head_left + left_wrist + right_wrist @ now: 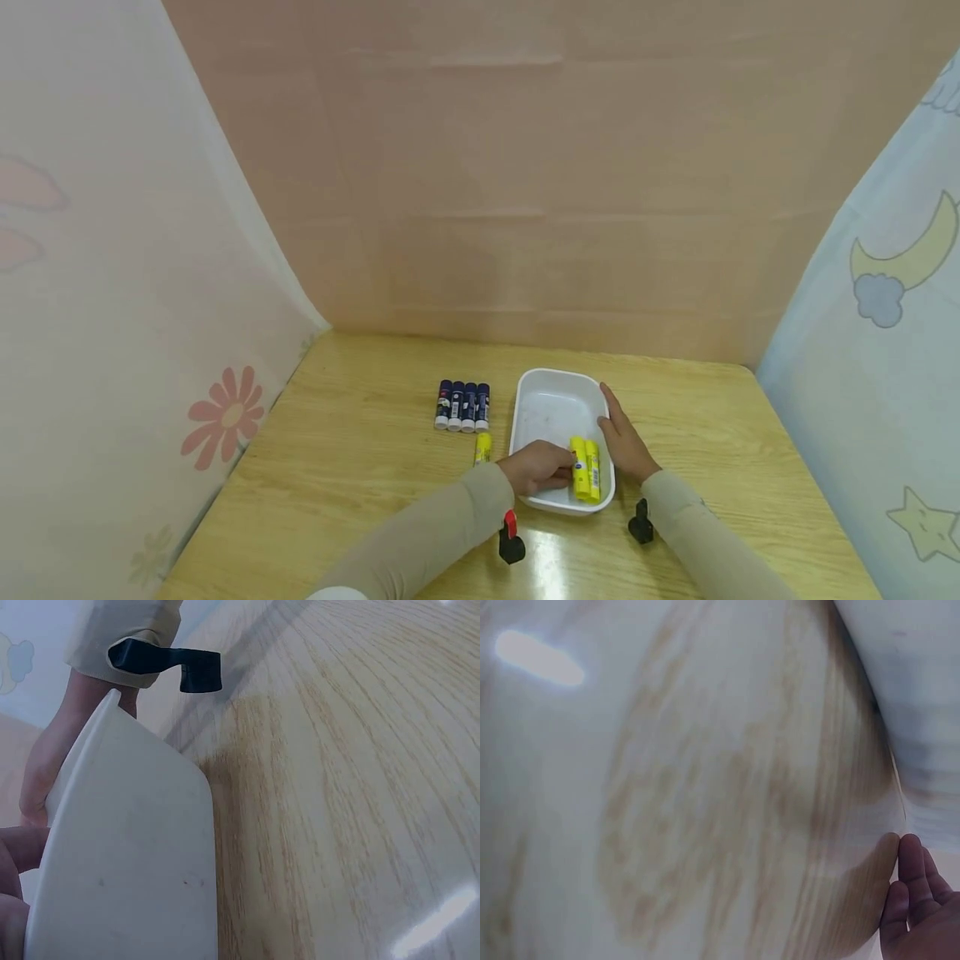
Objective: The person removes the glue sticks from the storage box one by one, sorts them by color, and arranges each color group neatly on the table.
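Note:
A white plastic tray (pixel 551 379) stands on the table, with two yellow glue sticks (pixel 592 471) side by side at its near right end. My left hand (pixel 536 467) reaches over the left rim and pinches the left one of these sticks, fingers curled at its side. In the left wrist view the outer wall of the tray (pixel 135 832) hides most of that hand. My right hand (pixel 626 442) lies along the tray's right side with its fingers extended. Its fingertips (pixel 910 844) are right at the tray's wall in the right wrist view.
Several navy glue sticks (pixel 462 406) with white ends lie in a row left of the tray. Another yellow glue stick (pixel 482 447) lies nearer, partly hidden by my left sleeve. Cloth hangs on both sides of the wooden table (pixel 360 433), and a plain backdrop (pixel 525 208) closes the far edge.

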The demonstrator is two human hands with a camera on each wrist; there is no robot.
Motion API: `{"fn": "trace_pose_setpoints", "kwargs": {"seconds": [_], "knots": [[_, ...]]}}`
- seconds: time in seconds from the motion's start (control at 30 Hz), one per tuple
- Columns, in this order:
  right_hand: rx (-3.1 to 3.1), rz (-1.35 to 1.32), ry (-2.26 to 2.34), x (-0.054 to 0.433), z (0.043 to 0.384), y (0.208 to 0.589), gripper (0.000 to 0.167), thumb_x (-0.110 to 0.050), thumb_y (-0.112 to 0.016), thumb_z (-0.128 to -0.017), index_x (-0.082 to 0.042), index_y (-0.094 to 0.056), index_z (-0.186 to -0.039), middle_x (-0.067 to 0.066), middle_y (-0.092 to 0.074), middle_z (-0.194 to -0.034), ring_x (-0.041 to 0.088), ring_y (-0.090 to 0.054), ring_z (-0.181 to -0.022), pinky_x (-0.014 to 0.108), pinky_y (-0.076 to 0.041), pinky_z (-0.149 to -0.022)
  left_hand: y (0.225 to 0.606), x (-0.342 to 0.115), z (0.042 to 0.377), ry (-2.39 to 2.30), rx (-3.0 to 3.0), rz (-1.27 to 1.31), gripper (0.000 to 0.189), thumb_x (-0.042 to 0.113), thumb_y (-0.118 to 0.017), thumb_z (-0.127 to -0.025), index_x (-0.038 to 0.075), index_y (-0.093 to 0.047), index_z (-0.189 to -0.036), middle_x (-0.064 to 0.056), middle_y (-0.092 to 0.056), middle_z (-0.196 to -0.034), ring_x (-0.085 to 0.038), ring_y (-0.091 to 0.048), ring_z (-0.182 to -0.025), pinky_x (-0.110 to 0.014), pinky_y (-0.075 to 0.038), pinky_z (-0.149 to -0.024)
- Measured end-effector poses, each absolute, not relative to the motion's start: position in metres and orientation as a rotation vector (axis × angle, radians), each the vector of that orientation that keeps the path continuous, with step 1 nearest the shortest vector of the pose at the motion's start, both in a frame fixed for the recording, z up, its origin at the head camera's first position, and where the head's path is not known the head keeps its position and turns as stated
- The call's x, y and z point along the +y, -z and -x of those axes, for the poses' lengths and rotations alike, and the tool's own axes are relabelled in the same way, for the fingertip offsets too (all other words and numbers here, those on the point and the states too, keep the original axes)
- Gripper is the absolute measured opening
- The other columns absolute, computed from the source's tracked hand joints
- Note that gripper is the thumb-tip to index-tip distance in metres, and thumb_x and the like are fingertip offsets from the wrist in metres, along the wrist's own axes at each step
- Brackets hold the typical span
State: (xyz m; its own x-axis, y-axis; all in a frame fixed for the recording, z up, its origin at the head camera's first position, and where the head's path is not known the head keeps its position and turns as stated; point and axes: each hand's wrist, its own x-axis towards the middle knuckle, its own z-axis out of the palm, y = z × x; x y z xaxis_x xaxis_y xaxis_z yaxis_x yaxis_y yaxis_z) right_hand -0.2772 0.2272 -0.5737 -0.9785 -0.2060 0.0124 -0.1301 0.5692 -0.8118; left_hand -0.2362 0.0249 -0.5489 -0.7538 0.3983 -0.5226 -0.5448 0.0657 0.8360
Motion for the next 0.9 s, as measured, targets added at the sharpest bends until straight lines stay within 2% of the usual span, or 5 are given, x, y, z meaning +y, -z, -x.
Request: {"fn": "trace_pose_setpoints", "kwargs": {"seconds": [0.13, 0.3, 0.9], "knots": [[2.715, 0.321, 1.393, 0.229, 0.278, 0.575, 0.058, -0.015, -0.028, -0.107, -0.016, 0.0, -0.157, 0.016, -0.003, -0.162, 0.043, -0.009, -0.144, 0.063, -0.01, -0.113, 0.548, 0.029, 0.236, -1.721, 1.758, 0.181, 0.028, 0.013, -0.067, -0.092, -0.003, -0.063, -0.115, -0.008, -0.066, -0.095, -0.019, -0.064, -0.089, -0.036, -0.056, -0.085], [2.715, 0.314, 1.4, 0.23, 0.281, 0.576, 0.058, -0.015, -0.028, -0.107, -0.018, 0.0, -0.157, 0.015, -0.003, -0.162, 0.043, -0.009, -0.144, 0.063, -0.011, -0.113, 0.549, 0.036, 0.235, -1.722, 1.839, 0.191, 0.025, 0.01, -0.071, -0.089, -0.001, -0.062, -0.109, -0.008, -0.065, -0.093, -0.019, -0.065, -0.086, -0.035, -0.057, -0.08], [2.678, 0.314, 1.423, 0.229, 0.279, 0.575, 0.058, -0.019, -0.028, -0.107, -0.018, 0.002, -0.157, 0.014, -0.002, -0.162, 0.041, -0.008, -0.145, 0.062, -0.009, -0.113, 0.553, 0.032, 0.234, -1.721, 1.832, 0.156, 0.026, 0.012, -0.071, -0.089, 0.002, -0.062, -0.111, -0.008, -0.066, -0.095, -0.02, -0.067, -0.086, -0.035, -0.057, -0.079]]}}
